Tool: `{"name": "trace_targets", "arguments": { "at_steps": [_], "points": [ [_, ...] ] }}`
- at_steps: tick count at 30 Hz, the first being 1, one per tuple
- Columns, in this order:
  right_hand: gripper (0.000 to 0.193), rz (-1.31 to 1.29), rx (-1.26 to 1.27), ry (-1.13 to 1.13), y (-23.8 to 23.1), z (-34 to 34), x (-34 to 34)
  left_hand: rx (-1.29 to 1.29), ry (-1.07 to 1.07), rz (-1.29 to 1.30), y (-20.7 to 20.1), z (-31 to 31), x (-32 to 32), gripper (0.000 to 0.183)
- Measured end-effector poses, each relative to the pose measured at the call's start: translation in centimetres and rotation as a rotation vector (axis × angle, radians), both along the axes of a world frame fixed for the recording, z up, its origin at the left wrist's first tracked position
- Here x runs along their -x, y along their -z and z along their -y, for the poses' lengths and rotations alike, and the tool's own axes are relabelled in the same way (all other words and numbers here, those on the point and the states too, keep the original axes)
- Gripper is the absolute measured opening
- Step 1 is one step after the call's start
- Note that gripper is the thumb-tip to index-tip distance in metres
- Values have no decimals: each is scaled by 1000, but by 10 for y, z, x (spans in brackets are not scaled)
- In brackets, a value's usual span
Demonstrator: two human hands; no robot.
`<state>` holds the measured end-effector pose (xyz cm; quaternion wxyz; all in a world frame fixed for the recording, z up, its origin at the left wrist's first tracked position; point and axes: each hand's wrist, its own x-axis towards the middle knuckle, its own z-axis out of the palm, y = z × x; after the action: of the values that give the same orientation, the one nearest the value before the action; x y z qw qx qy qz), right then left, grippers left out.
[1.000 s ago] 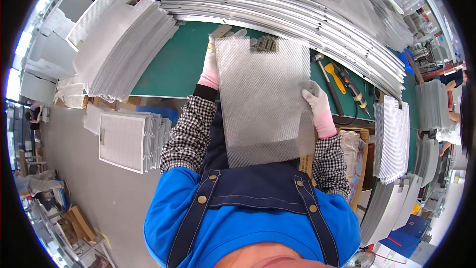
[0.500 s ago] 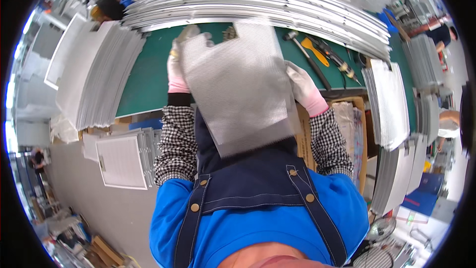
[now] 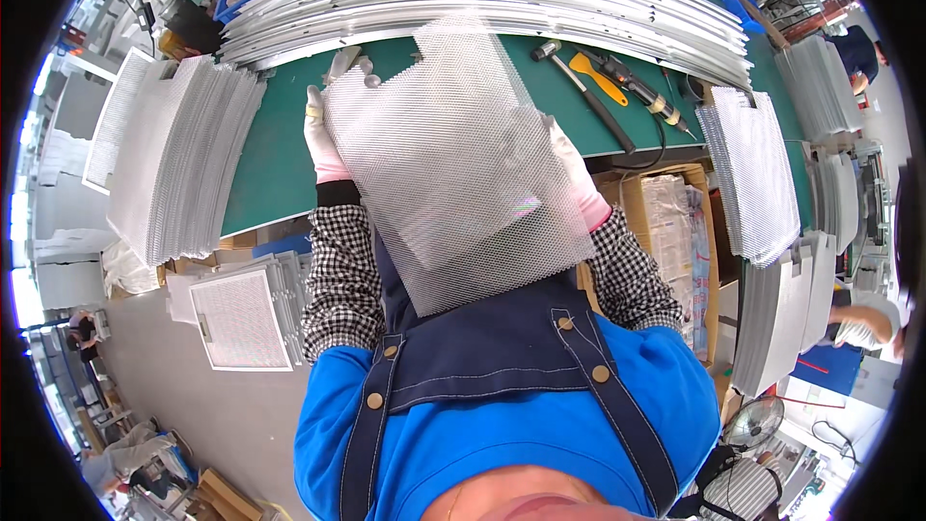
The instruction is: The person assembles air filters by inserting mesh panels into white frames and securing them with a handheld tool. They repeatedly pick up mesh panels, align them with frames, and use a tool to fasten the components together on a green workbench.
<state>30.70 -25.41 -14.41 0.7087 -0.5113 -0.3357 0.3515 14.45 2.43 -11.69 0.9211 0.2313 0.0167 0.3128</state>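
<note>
A silver expanded-metal mesh sheet (image 3: pixel 453 154) with a stepped notch in its upper left corner is held up before my chest, over the bench edge. My left hand (image 3: pixel 323 142), in a white glove with a pink cuff, is closed on the sheet's left edge. At the opposite edge, my right hand (image 3: pixel 577 177), gloved alike, grips the sheet; its fingers are partly hidden behind the mesh. A paler area with a slanted lower edge shows within the sheet. I cannot tell whether that is a second layer.
On the green bench (image 3: pixel 280 150) lie a hammer (image 3: pixel 593 101), a yellow-handled tool (image 3: pixel 598 79) and a power screwdriver (image 3: pixel 646 96). Long metal strips (image 3: pixel 482 0) are piled behind. Stacked panels stand left (image 3: pixel 178 159) and mesh sheets right (image 3: pixel 752 174). A cardboard box (image 3: pixel 712 260) sits below.
The mesh sheet has tilted and its lower end has come slightly toward me. Both hands have kept hold of it. The bench appears shifted a little as my view moved.
</note>
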Motion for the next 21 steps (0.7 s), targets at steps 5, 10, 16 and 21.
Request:
{"name": "trace_targets", "arguments": {
  "at_steps": [5,10,16,21],
  "points": [
    [58,-51,126,109,-47,1,7,-30,-16,-18,-5,1,0,80],
    [37,987,478,404,-56,2,-17,-181,-14,-154,-13,-7,2,75],
    [57,59,239,-123,-88,12,-11,-151,134,7,12,-25,-3,75],
    [53,77,330,-223,-104,16,-2,-117,49,-85,7,-17,0,74]
  ]
}}
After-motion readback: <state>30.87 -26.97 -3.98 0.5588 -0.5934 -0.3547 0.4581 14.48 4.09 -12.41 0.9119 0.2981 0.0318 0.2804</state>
